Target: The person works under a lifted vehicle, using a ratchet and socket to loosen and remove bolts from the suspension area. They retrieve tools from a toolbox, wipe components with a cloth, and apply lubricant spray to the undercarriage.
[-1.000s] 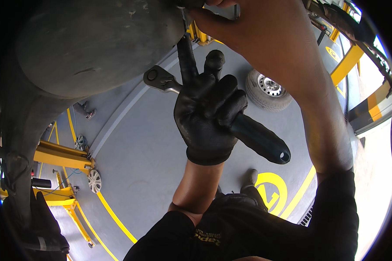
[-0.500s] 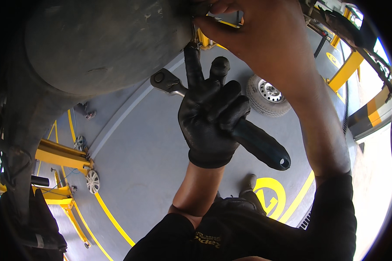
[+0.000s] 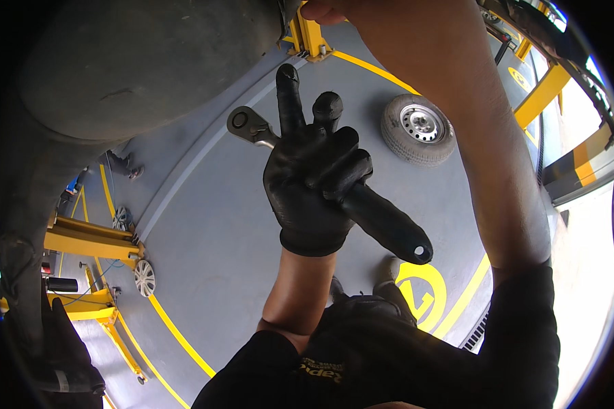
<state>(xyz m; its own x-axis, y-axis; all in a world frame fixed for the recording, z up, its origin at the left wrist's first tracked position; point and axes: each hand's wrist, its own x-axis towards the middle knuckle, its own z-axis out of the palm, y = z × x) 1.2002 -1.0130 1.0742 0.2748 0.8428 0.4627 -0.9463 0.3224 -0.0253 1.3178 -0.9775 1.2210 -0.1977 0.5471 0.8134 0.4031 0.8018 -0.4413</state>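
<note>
My left hand (image 3: 314, 170), in a black glove, is closed round the dark handle of a ratchet wrench (image 3: 392, 221). Its index finger points up and the middle finger stands partly raised; the other fingers wrap the handle. The round ratchet head sticks out on the left of the hand, with no socket visible on it. My bare right hand (image 3: 402, 37) reaches up past the upper edge, close to the rim of a large dark rounded part (image 3: 143, 68) overhead. Its fingers are mostly cut off, so whatever they touch is hidden.
A wheel with its tyre (image 3: 419, 129) lies on the grey floor (image 3: 211, 225) beyond my hands. Yellow lift arms (image 3: 92, 242) and a wheel cover (image 3: 144, 278) are at the left. A yellow post base (image 3: 312, 41) stands at the top. Another person's feet (image 3: 135, 172) show at the left.
My left hand, still gripping the ratchet wrench, has come away from the rim of the dark part, slightly down and left. My right hand has shifted up, its fingers going largely out of view.
</note>
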